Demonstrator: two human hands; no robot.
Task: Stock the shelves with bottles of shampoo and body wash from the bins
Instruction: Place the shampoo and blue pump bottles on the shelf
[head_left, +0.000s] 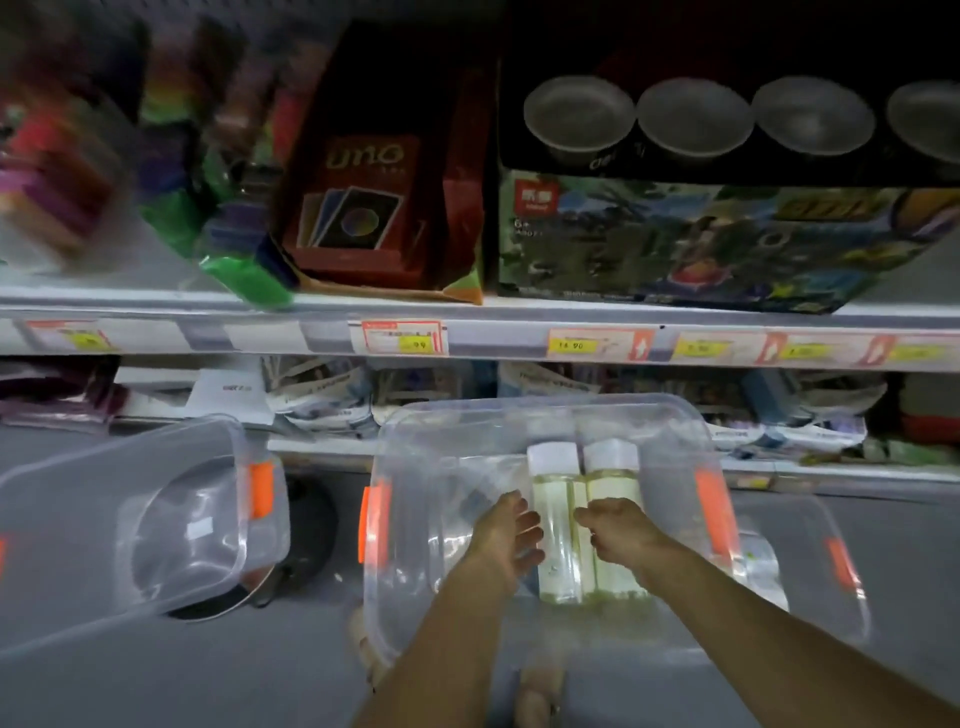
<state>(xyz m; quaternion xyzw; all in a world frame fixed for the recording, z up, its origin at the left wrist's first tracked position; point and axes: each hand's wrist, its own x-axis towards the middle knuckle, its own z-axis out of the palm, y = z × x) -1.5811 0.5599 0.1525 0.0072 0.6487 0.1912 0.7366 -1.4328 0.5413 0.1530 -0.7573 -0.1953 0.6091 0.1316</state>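
Reaching down into a clear bin with orange latches, both hands meet over two bottles that lie side by side on its bottom, white caps pointing to the far side. The left bottle and the right bottle touch along their length and hold a pale yellow-green liquid. The left hand is spread loosely, fingers relaxed, its fingertips right against the left side of the left bottle. The right hand lies over the near half of the right bottle with its fingers curled in toward the seam between the two; I cannot tell whether it has a real grip.

A second bin of the same kind sits tilted to the left, apart from the first, and a third bin shows behind the first one's right wall. All stand on the grey floor, where a bare foot shows near the bottom edge.

Beyond the bins, a white shelf carries yellow price tags along its front. On it stand a red UNO card box, a building-set box to its right, and on top of that a black box showing round clear lids. A lower shelf holds blurred packets.
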